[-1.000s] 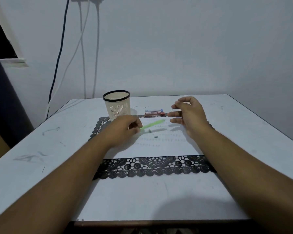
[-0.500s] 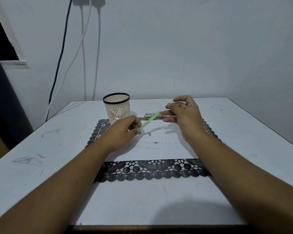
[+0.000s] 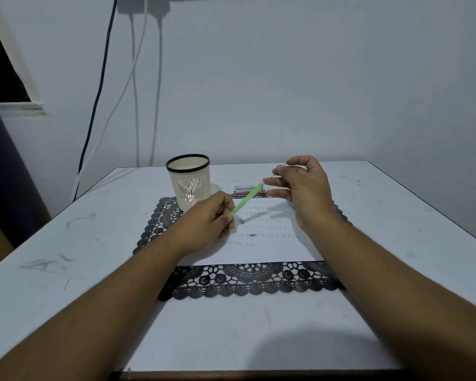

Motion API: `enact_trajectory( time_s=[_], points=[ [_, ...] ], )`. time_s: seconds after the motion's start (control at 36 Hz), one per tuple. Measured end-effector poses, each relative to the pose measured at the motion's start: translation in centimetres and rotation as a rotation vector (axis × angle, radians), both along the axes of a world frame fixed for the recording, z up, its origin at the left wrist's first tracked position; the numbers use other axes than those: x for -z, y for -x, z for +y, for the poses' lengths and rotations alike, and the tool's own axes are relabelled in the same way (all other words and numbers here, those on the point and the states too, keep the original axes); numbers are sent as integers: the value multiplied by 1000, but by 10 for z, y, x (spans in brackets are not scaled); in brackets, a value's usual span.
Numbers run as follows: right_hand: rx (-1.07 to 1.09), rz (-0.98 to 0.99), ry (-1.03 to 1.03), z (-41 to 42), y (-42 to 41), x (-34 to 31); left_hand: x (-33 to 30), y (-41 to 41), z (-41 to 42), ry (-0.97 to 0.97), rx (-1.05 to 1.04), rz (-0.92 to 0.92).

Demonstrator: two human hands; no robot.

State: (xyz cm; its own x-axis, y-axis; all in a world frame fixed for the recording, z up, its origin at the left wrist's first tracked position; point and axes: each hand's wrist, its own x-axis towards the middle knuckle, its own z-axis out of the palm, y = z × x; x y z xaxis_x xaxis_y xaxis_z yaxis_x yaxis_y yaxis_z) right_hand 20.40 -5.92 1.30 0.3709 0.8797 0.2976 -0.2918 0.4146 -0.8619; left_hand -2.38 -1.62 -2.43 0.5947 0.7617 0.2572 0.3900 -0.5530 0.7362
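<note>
Holding a green pen barrel [image 3: 246, 199] just above the white sheet [image 3: 272, 248], we are looking down through the head camera at both hands working over the table [image 3: 66, 243]. Our left hand [image 3: 204, 224] is gripping the barrel's lower end with curled fingers and thumb, while our right hand [image 3: 302, 188] is pinching at the upper tip between thumb and forefinger, its other fingers arching loosely. The barrel is tilting up toward the right, just in front of a small red box [image 3: 241, 191] and to the right of the mesh cup [image 3: 188, 182]. We are judging it light, stiff and smooth, so apt to slip or roll, and a firm pinch near each end is looking wisest. The thin piece at the tip is looking easily bent and is proving hard to make out. A small dark bit [image 3: 252, 235] on the sheet is too small to identify, and the lace mat [image 3: 245, 281] is lying partly hidden under the sheet and our forearms.
</note>
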Motion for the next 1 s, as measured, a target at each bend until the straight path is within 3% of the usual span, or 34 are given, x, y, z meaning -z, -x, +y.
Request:
enact_trajectory(
  time_s=[0.28,1.0],
  points=[
    [32,-110,-28,-3,6,1,0,-1,0,-4,-3,19],
    [84,-151,-75,-10,11,-8,-1,-1,0,49,1,-37]
  ],
)
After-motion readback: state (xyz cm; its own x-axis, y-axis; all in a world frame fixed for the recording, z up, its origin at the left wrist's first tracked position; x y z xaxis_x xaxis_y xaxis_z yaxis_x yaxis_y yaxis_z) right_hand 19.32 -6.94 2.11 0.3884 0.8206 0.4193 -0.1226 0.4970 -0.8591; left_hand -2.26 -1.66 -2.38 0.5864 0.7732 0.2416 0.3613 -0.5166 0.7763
